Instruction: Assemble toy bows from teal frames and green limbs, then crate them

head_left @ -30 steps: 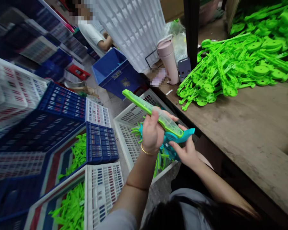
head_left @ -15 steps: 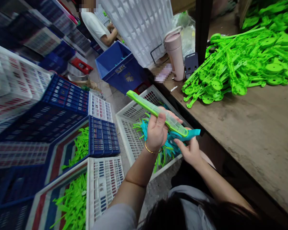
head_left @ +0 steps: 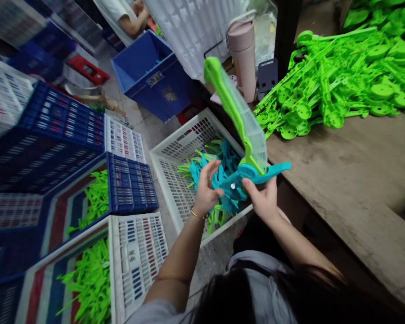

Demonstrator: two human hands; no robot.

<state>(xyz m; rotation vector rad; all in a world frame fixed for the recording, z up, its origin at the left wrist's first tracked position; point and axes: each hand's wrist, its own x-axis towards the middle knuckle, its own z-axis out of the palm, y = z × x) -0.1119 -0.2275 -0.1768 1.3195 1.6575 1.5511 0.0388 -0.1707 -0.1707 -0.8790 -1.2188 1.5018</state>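
My right hand (head_left: 265,195) is closed round the teal end of a plastic piece, with its thumb pressed on the side. From the piece's teal base (head_left: 248,171) a bright green arm (head_left: 231,108) with a clear panel (head_left: 246,123) rises, tilted up and to the left. My left hand (head_left: 206,191), wearing a gold bangle, is just left of the base, fingers curved and apart with nothing held; whether its thumb touches the teal part, I cannot tell. Beneath both hands stands a white crate (head_left: 175,189) containing many teal and green pieces (head_left: 227,155).
Green plastic parts (head_left: 354,81) are heaped on the brown worktable (head_left: 364,180) to the right, beside a pink tumbler (head_left: 242,58). White and blue crates (head_left: 133,184) of green pieces are at left. Beyond them are a blue bin (head_left: 155,85) and another person's arm (head_left: 135,24).
My left hand has let go of the green arm and moved left. That arm has swung from lying low across the hand to pointing upward. My right hand keeps its hold on the teal end.
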